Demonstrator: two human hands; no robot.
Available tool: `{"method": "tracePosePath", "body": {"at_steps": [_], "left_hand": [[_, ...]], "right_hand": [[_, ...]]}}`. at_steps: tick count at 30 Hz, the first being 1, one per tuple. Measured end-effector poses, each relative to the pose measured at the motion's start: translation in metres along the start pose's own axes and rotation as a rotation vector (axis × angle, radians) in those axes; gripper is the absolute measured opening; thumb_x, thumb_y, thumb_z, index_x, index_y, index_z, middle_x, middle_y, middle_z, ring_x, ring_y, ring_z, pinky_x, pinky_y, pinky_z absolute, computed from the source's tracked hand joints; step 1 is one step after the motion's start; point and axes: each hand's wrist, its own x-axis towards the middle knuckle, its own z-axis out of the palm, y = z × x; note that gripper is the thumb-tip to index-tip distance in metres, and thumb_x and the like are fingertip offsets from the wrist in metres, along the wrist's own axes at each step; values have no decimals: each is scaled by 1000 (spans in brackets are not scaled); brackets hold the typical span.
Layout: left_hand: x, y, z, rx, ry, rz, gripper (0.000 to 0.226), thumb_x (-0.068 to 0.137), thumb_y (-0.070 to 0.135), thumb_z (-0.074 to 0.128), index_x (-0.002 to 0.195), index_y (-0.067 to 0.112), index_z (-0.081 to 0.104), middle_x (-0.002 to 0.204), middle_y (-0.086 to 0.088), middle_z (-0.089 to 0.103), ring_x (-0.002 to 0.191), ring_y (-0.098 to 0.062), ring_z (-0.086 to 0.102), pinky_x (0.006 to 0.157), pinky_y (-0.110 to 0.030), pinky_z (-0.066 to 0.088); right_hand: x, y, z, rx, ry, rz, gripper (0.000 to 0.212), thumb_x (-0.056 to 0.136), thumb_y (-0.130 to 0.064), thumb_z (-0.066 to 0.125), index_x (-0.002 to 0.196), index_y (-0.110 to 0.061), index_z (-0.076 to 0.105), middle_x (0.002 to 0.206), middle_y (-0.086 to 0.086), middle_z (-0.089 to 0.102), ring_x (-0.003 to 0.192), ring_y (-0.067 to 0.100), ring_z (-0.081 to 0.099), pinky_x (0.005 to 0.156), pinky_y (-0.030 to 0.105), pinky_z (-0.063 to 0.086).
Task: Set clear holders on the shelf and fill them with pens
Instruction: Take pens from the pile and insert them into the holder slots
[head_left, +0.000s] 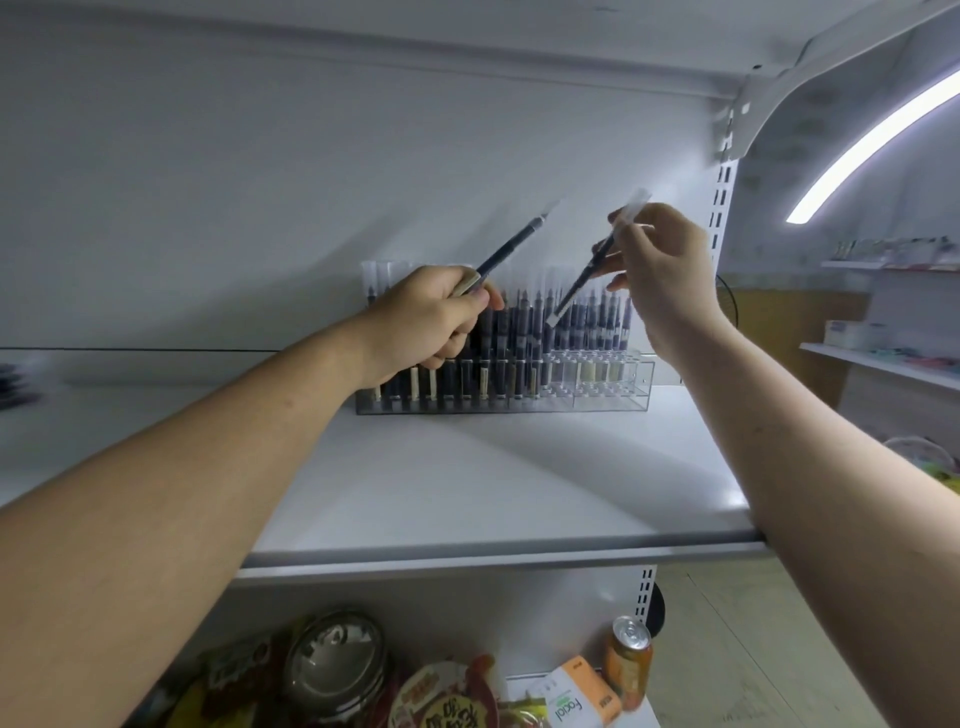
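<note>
2 bare hands work above a white metal shelf (467, 483). The left hand (431, 322) has its fingers curled shut around 1 dark pen with a pale grip and a clear cap (511, 249), which slants up to the right from the fist. The right hand (662, 270) pinches 1 second dark pen with clear ends (589, 270) between thumb and fingertips; this one slants down to the left, its lower end hanging just above the pens already stored.

1 clear acrylic tiered holder (613, 387) stands at the back of the shelf, near the white rear wall. Its left and middle slots are packed with upright dark pens (519, 332), too many and too blurred to count exactly. At the right end, the back tier is filled while the front rows of slots are open. The left hand and wrist cover the holder's left part, so the pens behind them cannot be counted.

On the level below lie several goods: 1 orange drink can (628, 662) standing upright, 1 white and orange box printed "Facial" (576, 699), 1 round instant-noodle cup with a red lid (447, 701) and 1 shiny round metal lid (335, 660). A curved light strip (872, 140) glows at the upper right, and further white shelves with small goods (883, 358) stand well apart on the right.
</note>
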Motion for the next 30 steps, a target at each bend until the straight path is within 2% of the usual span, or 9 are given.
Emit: {"method": "tracePosePath", "body": {"at_steps": [2,4,7,10,14,20,24,27,30], "left_hand": [[1,-1,-1,1,12,11,18,112,14,40,105,12,57,62,9,36,53,-13,28,45,-25,25],[2,-1,-2,-6,12,16,17,112,15,41,104,11,56,62,9,36,53,-14,28,47,-28,23],[2,-2,-1,-12,3,17,18,113,20,42,102,12,54,65,7,35,54,-14,27,50,-32,20],[2,-2,-1,-33,-22,4,20,113,25,40,102,13,51,68,5,32,55,-15,25,55,-39,16],[1,0,-1,-140,-55,-53,21,113,28,38,102,13,49,70,5,33,57,-15,25,49,-31,17],[1,1,-1,-134,-35,-50,15,107,13,38,108,12,53,72,3,35,56,-15,27,45,-26,20],[1,3,1,-81,-13,-42,21,100,0,40,109,12,54,66,0,30,56,-17,26,46,-28,19],[0,3,2,-64,-36,-29,14,105,2,40,107,12,49,61,6,35,55,-16,27,46,-30,20],[-2,3,2,-74,-67,-19,10,108,6,39,106,14,45,66,5,35,55,-15,28,48,-31,21]], "right_hand": [[-1,4,0,-198,-39,-79,11,106,-13,53,108,-11,64,87,5,75,74,19,78,62,35,58],[-3,7,2,-287,-90,-100,11,106,-12,53,108,-12,64,83,4,75,75,24,78,60,34,58],[-5,8,5,-340,-126,-82,14,105,-12,52,102,-20,64,79,2,75,74,32,76,64,53,59],[-7,8,6,-363,-157,-81,12,106,-14,52,104,-19,63,81,2,75,71,20,77,69,59,61],[-10,7,10,-415,-236,-88,13,106,-13,52,106,-15,64,80,4,75,71,22,77,67,58,61],[-14,10,15,-496,-340,-31,12,103,-22,57,93,-22,64,71,-2,77,76,48,73,67,61,61],[-15,14,13,-546,-381,-36,8,101,-24,63,94,-20,65,72,-3,78,73,40,75,56,46,58],[-14,16,11,-568,-403,-37,6,100,-25,67,98,-19,65,71,-2,78,71,33,77,64,44,61],[-11,17,7,-572,-367,-60,14,99,-29,70,103,-16,68,74,0,78,70,21,77,72,47,65]]}}
